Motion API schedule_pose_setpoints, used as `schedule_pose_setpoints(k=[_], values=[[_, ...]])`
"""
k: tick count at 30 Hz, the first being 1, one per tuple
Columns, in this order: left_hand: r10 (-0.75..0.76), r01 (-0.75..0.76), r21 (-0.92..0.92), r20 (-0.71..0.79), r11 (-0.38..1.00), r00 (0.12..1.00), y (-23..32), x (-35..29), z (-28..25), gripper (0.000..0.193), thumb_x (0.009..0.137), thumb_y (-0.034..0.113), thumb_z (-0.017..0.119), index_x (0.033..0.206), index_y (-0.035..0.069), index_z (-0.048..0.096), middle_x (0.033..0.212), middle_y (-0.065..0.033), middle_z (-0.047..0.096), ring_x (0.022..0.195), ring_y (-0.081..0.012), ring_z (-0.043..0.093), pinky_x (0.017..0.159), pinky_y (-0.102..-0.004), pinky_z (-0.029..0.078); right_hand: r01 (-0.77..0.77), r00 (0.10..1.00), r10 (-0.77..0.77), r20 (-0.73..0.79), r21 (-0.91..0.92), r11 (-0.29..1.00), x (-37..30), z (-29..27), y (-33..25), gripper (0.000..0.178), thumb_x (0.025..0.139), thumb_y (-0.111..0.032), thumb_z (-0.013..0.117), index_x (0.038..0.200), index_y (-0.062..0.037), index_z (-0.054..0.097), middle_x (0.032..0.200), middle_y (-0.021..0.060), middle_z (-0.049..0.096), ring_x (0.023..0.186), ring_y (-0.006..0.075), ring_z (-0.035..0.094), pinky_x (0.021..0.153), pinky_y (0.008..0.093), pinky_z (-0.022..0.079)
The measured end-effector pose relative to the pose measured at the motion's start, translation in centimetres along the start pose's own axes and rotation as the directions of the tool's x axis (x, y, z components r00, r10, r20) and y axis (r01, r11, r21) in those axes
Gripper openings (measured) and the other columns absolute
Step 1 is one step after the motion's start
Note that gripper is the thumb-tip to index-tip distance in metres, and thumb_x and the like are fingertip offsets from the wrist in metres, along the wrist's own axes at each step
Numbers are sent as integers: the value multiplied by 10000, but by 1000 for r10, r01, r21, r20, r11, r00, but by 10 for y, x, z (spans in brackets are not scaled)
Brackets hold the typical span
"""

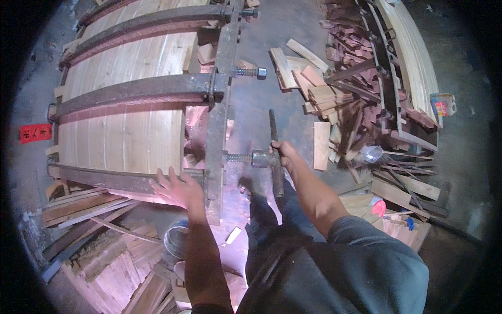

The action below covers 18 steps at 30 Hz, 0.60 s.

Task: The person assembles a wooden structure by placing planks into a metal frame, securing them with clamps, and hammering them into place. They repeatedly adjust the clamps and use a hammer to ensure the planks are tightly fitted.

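Observation:
My right hand is closed round the bar of a T-handled socket wrench. The wrench's socket covers the end of a threaded clamp screw, which runs into the side rail of a heavy metal clamp frame. My left hand, fingers spread, lies on the nearest crossbar of that frame, close to the panel's corner. Pale wooden boards lie edge to edge as a panel between the crossbars. Wood blocks sit between panel and rail. Farther up, another clamp screw sticks out of the rail.
Loose planks and offcuts litter the floor to the right, beside a second long rack with boards. A bucket and stacked timber stand at the lower left. One red paper lies left.

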State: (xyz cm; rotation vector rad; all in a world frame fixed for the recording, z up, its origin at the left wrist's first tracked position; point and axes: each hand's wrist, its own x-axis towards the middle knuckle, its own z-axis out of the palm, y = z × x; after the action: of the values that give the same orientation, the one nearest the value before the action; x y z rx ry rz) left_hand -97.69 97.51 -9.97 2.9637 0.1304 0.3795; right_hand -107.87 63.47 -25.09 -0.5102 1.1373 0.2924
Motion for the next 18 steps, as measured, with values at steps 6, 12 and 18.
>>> schedule_pose_setpoints(k=[6,12,18], values=[[-18,18,-1,35,1000,999,0,3,-7,353,841,205,608,1145,50,700,1482,-146,437,1451,-435,234,1164,-607,222,27,992,-41,-122,-112,993,5,-15,10,158,915,-137,578,773,-68,578,639,79,560,492,242,532,470,401,498],[105,-93,125,-94,988,990,-36,-10,40,307,851,204,596,1075,44,734,1434,-159,521,1397,-449,342,1160,-623,234,48,744,-368,-558,-505,862,-13,-124,23,161,807,-83,583,901,39,630,758,191,640,754,292,661,648,435,529],[-29,3,209,122,978,992,13,-1,-7,402,903,305,515,1178,97,722,1465,-106,491,1409,-405,332,1162,-562,262,-7,313,-583,-750,-616,788,-139,-191,-29,584,800,-164,634,1292,88,447,1153,315,630,1062,405,656,923,472,502]])
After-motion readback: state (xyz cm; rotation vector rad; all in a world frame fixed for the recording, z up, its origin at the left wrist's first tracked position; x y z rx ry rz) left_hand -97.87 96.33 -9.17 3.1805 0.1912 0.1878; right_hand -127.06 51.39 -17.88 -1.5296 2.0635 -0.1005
